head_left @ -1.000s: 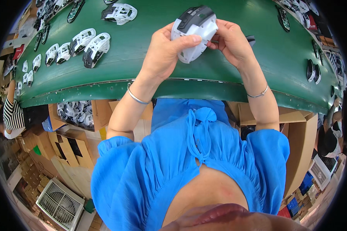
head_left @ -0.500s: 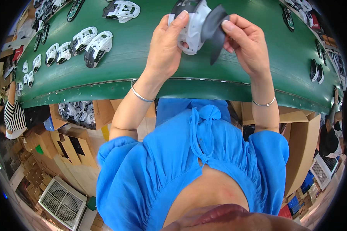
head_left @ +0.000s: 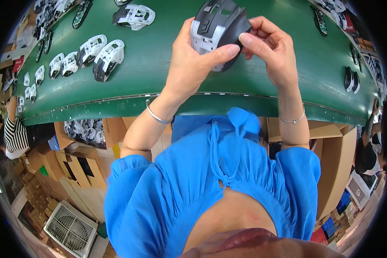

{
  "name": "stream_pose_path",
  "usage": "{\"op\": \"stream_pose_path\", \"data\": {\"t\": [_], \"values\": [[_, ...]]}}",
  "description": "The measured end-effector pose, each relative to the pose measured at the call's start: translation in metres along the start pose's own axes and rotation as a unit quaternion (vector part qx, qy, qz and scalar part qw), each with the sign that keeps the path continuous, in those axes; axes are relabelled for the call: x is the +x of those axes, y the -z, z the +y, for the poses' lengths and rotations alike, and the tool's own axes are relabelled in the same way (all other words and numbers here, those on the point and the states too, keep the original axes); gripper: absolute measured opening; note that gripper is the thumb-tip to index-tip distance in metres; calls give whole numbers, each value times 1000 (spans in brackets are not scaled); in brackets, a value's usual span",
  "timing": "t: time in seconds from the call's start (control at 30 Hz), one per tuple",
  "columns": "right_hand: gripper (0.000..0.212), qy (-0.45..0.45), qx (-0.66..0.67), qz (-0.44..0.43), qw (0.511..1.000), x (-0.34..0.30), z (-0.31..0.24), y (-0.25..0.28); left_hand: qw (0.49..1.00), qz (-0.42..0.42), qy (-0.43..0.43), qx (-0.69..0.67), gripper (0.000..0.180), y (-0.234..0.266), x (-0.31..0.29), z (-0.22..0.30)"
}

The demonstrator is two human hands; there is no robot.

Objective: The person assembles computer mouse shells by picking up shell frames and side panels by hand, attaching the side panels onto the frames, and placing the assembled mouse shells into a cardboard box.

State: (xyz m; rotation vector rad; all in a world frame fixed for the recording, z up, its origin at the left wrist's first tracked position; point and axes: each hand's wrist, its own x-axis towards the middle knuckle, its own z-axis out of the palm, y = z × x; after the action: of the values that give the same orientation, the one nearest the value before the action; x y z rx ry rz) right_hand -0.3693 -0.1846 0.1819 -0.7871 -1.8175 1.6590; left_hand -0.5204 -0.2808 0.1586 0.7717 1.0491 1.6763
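Note:
Above the green work surface (head_left: 155, 73), my left hand (head_left: 185, 64) is closed around a white and black plastic mouse shell (head_left: 204, 42). A curved dark grey panel (head_left: 235, 29) lies flush against the shell's right side. My left thumb reaches across the shell's lower end onto the panel's edge. My right hand (head_left: 274, 53) is closed at that panel's right edge, thumb and bent fingers pinching or pressing it; its fingertips are partly hidden behind. Similar white and black shells (head_left: 109, 60) rest on the surface to the left, and another shell (head_left: 134, 17) lies farther back.
Dark curved panels (head_left: 349, 79) lie at the far right, and green circuit boards (head_left: 81, 13) at the back left. Below the table edge stand a carton of white parts (head_left: 112, 129) and an open carton (head_left: 331, 172). Other people (head_left: 16, 135) sit at both sides.
The dark panel, held apart and tilted off the shell before, now sits against its side. The shell has turned, showing its black top, and my left thumb has moved across to the panel.

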Motion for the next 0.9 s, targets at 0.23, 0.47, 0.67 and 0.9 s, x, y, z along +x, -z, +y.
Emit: {"op": "stream_pose_path", "data": {"t": [0.23,0.47,0.67,0.9], "values": [[39,-32,210,-60,975,-5,-7,-7,996,-34,-32,74,75,-1,-8,8],[27,-57,230,-6,971,-3,-3,-14,999,-36,-30,9,63,-3,-3,5],[24,23,273,19,962,-3,-7,-26,991,3,51,-126,41,-12,14,35],[25,37,170,-45,984,-13,16,-31,991,28,74,-112,36,-8,8,27]]}}
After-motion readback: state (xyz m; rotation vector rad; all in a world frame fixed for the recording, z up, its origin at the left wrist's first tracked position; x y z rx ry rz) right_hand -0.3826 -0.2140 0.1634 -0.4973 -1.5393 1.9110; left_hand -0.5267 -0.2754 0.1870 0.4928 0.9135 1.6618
